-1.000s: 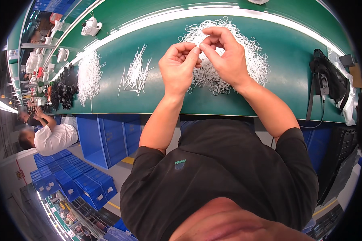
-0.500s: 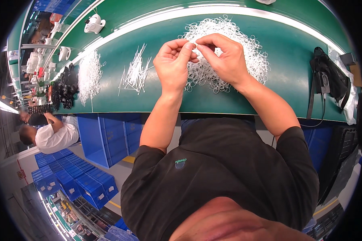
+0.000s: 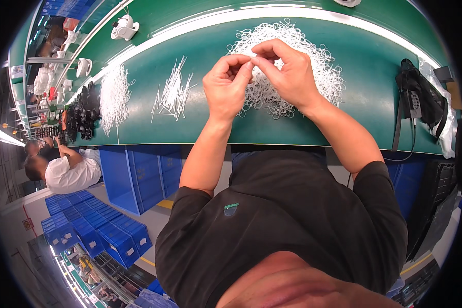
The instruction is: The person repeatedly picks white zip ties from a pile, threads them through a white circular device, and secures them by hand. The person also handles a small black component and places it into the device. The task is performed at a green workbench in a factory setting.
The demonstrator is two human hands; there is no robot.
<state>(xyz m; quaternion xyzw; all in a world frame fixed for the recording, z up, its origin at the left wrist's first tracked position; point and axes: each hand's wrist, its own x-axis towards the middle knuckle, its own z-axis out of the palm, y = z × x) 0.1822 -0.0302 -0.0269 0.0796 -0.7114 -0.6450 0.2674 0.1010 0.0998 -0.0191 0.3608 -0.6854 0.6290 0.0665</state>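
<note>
The left hand point(image 3: 226, 87) and the right hand point(image 3: 287, 72) meet fingertip to fingertip, both pinching a tiny white piece too small to name, right above the pile of white loops point(image 3: 313, 66) near the far edge of the green tabletop point(image 3: 364, 118).

Heap of thin white loops point(image 3: 292, 77), tangled into a broad, loose mound on the green counter point(image 3: 200, 123), toward 1 o'clock in the view, with stray loops trailing off its rim. The left hand point(image 3: 228, 87) and right hand point(image 3: 287, 74) are held just above the heap's near side, thumb and forefinger tips of the two hands meeting at 12 o'clock. Whatever is pinched between those fingers point(image 3: 251, 60) is too small to make out against the white mound.
</note>
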